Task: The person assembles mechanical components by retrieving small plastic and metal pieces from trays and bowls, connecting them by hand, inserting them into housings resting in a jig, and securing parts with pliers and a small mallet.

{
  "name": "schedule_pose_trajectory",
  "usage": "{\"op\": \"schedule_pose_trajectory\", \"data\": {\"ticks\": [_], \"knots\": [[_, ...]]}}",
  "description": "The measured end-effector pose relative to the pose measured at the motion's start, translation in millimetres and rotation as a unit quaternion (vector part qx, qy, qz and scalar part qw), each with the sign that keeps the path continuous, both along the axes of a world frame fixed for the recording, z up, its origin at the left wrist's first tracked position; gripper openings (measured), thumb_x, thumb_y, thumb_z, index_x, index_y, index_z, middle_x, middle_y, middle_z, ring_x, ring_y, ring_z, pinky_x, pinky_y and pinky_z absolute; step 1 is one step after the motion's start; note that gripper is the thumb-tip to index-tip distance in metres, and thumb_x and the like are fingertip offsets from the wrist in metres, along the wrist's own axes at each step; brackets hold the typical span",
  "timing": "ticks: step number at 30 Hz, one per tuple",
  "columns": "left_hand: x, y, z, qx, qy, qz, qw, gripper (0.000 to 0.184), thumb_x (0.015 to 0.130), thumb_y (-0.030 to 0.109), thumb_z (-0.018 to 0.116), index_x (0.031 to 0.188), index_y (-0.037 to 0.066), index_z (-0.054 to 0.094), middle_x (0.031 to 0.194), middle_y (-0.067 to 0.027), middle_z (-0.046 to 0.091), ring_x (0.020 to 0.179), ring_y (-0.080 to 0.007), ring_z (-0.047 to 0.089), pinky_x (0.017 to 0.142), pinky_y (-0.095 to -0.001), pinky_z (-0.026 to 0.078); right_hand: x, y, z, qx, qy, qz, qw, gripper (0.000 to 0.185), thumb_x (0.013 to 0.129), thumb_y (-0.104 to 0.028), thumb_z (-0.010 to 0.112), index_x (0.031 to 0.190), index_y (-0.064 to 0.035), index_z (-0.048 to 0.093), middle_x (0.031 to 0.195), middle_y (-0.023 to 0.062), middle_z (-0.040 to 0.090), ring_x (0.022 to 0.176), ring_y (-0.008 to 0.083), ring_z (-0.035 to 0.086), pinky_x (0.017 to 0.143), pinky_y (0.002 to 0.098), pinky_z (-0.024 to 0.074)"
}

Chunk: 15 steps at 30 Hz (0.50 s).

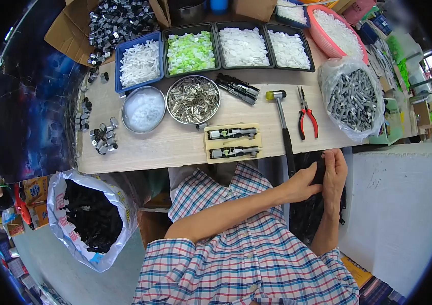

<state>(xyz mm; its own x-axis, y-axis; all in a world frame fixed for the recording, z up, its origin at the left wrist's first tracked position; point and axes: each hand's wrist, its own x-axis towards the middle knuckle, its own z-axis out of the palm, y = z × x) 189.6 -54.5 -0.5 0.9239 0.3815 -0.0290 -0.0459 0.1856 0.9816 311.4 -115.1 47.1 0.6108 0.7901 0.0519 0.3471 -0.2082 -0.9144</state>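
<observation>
My left hand reaches across my body to the right, beside my right hand. Between them, past the table's front edge, is a black plastic part; both hands are closed on it, and fingers cover much of its shape. Below them a bin of black parts is partly hidden by my arms. The mallet lies nearest, its black handle reaching down towards my left hand. A pale yellow fixture at the table edge holds two black-and-metal assemblies.
Red-handled pliers lie beside a bag of grey metal parts. Black assemblies, a bowl of metal pins and a white-filled dish stand before trays of small plastic pieces. A bag of black parts sits left.
</observation>
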Motion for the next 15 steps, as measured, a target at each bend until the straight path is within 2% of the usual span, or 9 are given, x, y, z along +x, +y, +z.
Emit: {"op": "schedule_pose_trajectory", "data": {"ticks": [2,5,6,7,8,9,10,12,15], "knots": [[-15.5,6.1,9.8,0.010,0.009,-0.016,1.000,0.049,0.096,0.018,0.067,0.132,-0.006,0.043,0.107,-0.0308,0.066,0.094,-0.0372,0.071,0.078,-0.0405,0.054,-10.9,0.7,9.4,0.007,0.040,0.007,0.999,0.028,0.110,-0.026,0.056,0.099,-0.0008,0.061,0.089,-0.0038,0.059,0.084,0.0072,0.051,0.077,0.0242,0.0447],[-44.0,9.2,3.5,0.073,-0.033,0.078,0.994,0.043,0.098,0.018,0.066,0.128,-0.007,0.047,0.106,-0.0239,0.068,0.091,-0.0266,0.071,0.076,-0.0367,0.054,-47.1,16.0,11.1,0.076,0.030,-0.013,0.997,0.029,0.109,-0.028,0.055,0.110,0.0001,0.061,0.100,0.0008,0.061,0.090,0.0093,0.054,0.083,0.0236,0.0455],[-60.1,16.5,12.9,0.021,-0.012,0.101,0.995,0.036,0.099,0.016,0.064,0.124,-0.005,0.049,0.101,-0.0200,0.068,0.089,-0.0274,0.070,0.075,-0.0370,0.053,-50.6,20.8,10.2,0.088,-0.027,0.052,0.994,0.033,0.109,-0.030,0.055,0.120,0.0010,0.059,0.110,0.0060,0.060,0.097,0.0117,0.057,0.088,0.0253,0.0465],[-78.9,25.4,23.6,-0.031,0.008,0.126,0.991,0.029,0.100,0.015,0.062,0.120,-0.003,0.052,0.095,-0.0162,0.068,0.086,-0.0282,0.069,0.075,-0.0374,0.052,-62.7,30.0,8.8,0.118,-0.046,0.057,0.990,0.031,0.109,-0.026,0.055,0.123,0.0014,0.058,0.112,0.0075,0.060,0.101,0.0129,0.058,0.091,0.0273,0.0471],[-99.5,34.6,25.5,-0.095,-0.001,0.191,0.977,0.024,0.103,0.014,0.059,0.120,-0.001,0.054,0.095,-0.0107,0.068,0.085,-0.0235,0.067,0.074,-0.0347,0.051,-76.4,38.4,7.4,0.149,-0.064,0.062,0.985,0.029,0.108,-0.022,0.055,0.125,0.0017,0.058,0.114,0.0091,0.061,0.105,0.0140,0.059,0.094,0.0293,0.0478],[-121.0,42.6,25.9,-0.157,-0.007,0.258,0.953,0.020,0.105,0.013,0.056,0.121,0.000,0.055,0.095,-0.0053,0.067,0.085,-0.0188,0.065,0.074,-0.0319,0.050,-88.4,36.4,0.6,0.079,0.028,0.121,0.989,0.028,0.107,-0.017,0.056,0.128,0.0017,0.057,0.116,0.0087,0.062,0.108,0.0143,0.059,0.096,0.0303,0.0478],[-133.0,45.1,17.7,-0.198,-0.069,0.299,0.931,0.019,0.107,0.010,0.051,0.124,0.004,0.055,0.102,-0.0024,0.067,0.104,-0.0187,0.065,0.085,-0.0306,0.051,-98.3,31.6,-7.6,0.008,0.115,0.181,0.977,0.029,0.105,-0.012,0.056,0.131,0.0017,0.056,0.118,0.0084,0.062,0.112,0.0147,0.059,0.099,0.0313,0.0479],[-147.8,47.3,13.9,-0.236,-0.196,0.344,0.887,0.025,0.106,0.019,0.059,0.125,0.004,0.053,0.111,-0.0081,0.064,0.131,-0.0240,0.052,0.114,-0.0416,0.037,-121.0,32.7,-24.3,-0.008,0.271,0.259,0.927,0.030,0.103,-0.005,0.056,0.132,0.0009,0.056,0.120,0.0073,0.063,0.113,0.0148,0.060,0.099,0.0306,0.0490],[-164.0,38.8,13.4,-0.277,-0.231,0.346,0.866,0.029,0.106,0.023,0.061,0.125,0.004,0.052,0.110,-0.0086,0.064,0.138,-0.0294,0.048,0.118,-0.0470,0.034,-145.2,37.1,-34.7,-0.020,0.294,0.266,0.918,0.030,0.101,-0.008,0.064,0.130,0.0005,0.058,0.117,0.0052,0.064,0.106,0.0122,0.061,0.094,0.0277,0.0508]]}}
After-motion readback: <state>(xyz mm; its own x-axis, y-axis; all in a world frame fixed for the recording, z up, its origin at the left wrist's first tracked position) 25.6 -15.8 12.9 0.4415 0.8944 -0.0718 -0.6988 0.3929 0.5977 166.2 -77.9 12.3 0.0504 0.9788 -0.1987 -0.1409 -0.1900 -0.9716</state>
